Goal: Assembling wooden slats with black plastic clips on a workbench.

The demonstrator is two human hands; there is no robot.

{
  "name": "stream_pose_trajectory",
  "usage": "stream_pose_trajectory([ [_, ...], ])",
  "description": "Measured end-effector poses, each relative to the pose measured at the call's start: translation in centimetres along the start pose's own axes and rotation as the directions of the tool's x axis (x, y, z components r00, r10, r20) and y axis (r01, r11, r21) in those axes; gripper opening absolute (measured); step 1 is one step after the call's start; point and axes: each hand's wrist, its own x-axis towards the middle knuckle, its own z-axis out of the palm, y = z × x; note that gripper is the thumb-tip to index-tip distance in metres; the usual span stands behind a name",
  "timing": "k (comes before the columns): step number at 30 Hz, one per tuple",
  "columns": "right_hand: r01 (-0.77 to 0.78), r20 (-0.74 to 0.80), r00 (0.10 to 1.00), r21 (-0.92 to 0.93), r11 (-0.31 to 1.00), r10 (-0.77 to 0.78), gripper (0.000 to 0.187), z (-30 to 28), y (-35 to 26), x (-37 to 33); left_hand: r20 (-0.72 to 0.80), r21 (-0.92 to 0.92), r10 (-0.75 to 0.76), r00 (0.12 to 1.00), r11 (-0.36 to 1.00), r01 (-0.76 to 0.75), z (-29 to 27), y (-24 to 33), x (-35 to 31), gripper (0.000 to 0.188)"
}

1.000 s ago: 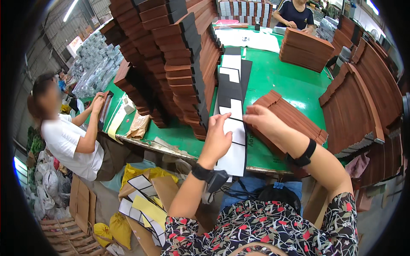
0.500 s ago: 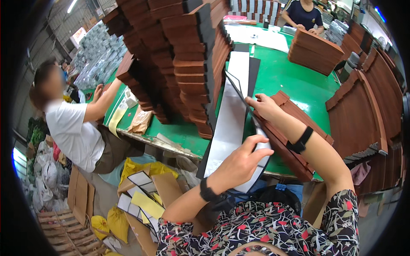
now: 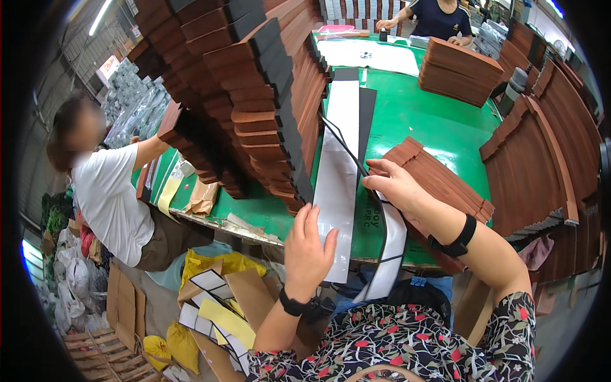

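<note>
Head view: the left hand [image 3: 305, 251], fingers parted and seemingly empty, is best used, I'd say, to steady the white strip [image 3: 337, 191] just right of it on the table [image 3: 433, 114]. Farther right, the right hand [image 3: 396, 184] should lift slowly and evenly to avoid creases; its narrowed fingers appear to hold the black-edged strip [image 3: 394, 242], which runs from far left to them, then past the table's near edge.
</note>
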Motion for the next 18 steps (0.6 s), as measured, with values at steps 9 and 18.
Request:
stream_pose_trajectory([
  [9,0.052,-0.048,0.998,0.21,0.976,-0.043,0.068,0.8,0.6,-0.8,0.077,0.427,-0.188,0.979,0.893,0.138,2.0,-0.4,-1.8,0.075],
  [18,0.155,-0.194,0.977,0.346,0.925,-0.091,0.067,-0.8,0.5,-4.0,0.067,0.516,-0.196,0.978,0.846,0.134,3.5,0.7,-1.4,0.062],
])
